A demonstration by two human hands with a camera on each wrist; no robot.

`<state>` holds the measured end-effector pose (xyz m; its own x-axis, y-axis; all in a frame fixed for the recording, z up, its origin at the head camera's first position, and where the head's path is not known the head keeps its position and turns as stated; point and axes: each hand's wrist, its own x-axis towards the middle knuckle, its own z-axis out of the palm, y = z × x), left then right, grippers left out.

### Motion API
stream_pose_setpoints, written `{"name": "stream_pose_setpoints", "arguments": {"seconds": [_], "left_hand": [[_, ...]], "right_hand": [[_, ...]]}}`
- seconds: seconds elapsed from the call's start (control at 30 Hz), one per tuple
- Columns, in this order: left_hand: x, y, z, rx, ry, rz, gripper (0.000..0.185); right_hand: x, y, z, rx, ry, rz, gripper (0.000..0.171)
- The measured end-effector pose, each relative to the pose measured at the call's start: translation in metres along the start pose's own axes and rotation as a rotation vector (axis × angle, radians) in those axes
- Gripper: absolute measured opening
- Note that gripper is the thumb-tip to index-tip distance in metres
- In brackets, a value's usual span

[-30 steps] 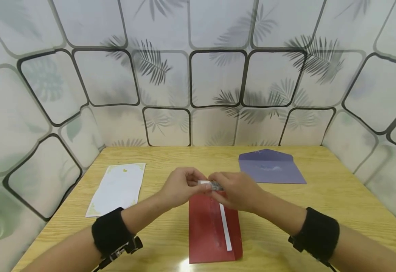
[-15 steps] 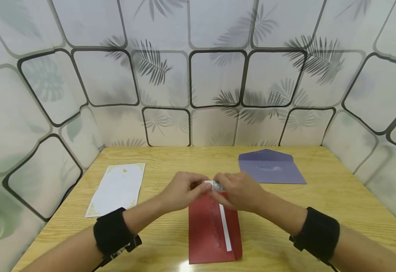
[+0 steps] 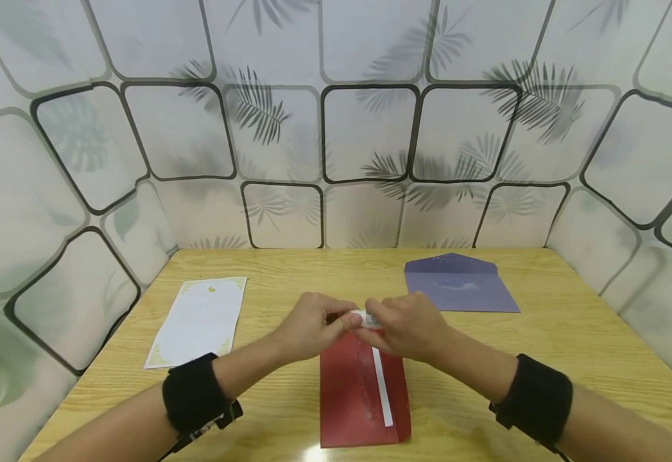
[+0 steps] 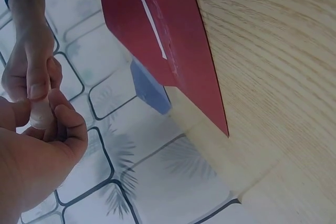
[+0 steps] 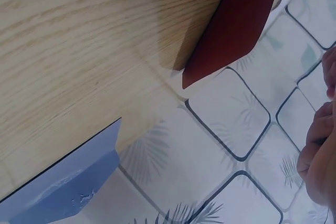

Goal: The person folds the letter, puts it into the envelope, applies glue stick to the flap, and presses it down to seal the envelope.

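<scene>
Above the far end of a red envelope [image 3: 343,398], my left hand [image 3: 312,326] and right hand [image 3: 411,322] meet around a small white glue stick [image 3: 369,319]. The left thumb and fingers pinch one end; curled right-hand fingers grip the other. In the left wrist view a whitish rounded part of the glue stick [image 4: 41,116] shows between the fingers. The envelope lies with its flap side up, a white strip [image 3: 382,391] along it and a glossy smear beside the strip. Only part of the right hand [image 5: 319,153] enters the right wrist view, at its right edge.
A purple envelope [image 3: 467,296] with its flap spread out lies at the back right of the wooden table [image 3: 289,410]. On the left is a white sheet [image 3: 203,321] with yellow corner patterns. A patterned curtain [image 3: 364,135] encloses the back and sides.
Both hands have turned the glue stick slightly and shifted a little to the right, and their fingers now cover more of it. The envelopes and sheet stay put.
</scene>
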<state>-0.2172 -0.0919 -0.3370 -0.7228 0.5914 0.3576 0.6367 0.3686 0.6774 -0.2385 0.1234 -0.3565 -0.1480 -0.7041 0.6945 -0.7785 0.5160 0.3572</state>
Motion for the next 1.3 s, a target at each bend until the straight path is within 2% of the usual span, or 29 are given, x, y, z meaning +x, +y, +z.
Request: {"name": "stream_pose_setpoints", "arguments": {"seconds": [0.2, 0.33, 0.5, 0.67, 0.8, 0.93, 1.07, 1.17, 1.3], "left_hand": [[0.004, -0.002, -0.002, 0.028, -0.011, 0.013, 0.02], [0.005, -0.004, -0.005, 0.004, -0.037, -0.008, 0.019], [0.006, -0.003, -0.01, -0.032, -0.046, -0.031, 0.019], [0.002, -0.008, -0.018, -0.015, -0.038, -0.04, 0.021], [-0.002, -0.018, -0.028, 0.016, -0.022, -0.066, 0.023], [-0.008, -0.035, -0.037, 0.141, -0.035, -0.094, 0.021], [-0.017, -0.06, -0.044, 0.428, -0.061, -0.077, 0.02], [-0.024, -0.077, -0.048, 0.612, -0.103, -0.102, 0.019], [-0.032, -0.093, -0.054, 0.716, -0.164, -0.186, 0.015]], "right_hand": [[-0.001, -0.001, 0.0, -0.054, -0.026, 0.037, 0.059], [-0.002, -0.001, 0.0, -0.085, -0.047, 0.056, 0.061], [-0.003, 0.001, -0.002, -0.072, -0.072, 0.06, 0.062], [-0.007, 0.004, -0.004, -0.047, -0.082, 0.071, 0.061], [-0.012, 0.006, -0.006, 0.018, -0.142, 0.128, 0.062], [-0.017, 0.008, -0.009, 0.116, -0.252, 0.229, 0.058], [-0.021, 0.009, -0.011, 0.196, -0.317, 0.311, 0.038], [-0.023, 0.009, -0.011, 0.239, -0.329, 0.341, 0.026], [-0.026, 0.009, -0.011, 0.268, -0.357, 0.369, 0.019]]}}
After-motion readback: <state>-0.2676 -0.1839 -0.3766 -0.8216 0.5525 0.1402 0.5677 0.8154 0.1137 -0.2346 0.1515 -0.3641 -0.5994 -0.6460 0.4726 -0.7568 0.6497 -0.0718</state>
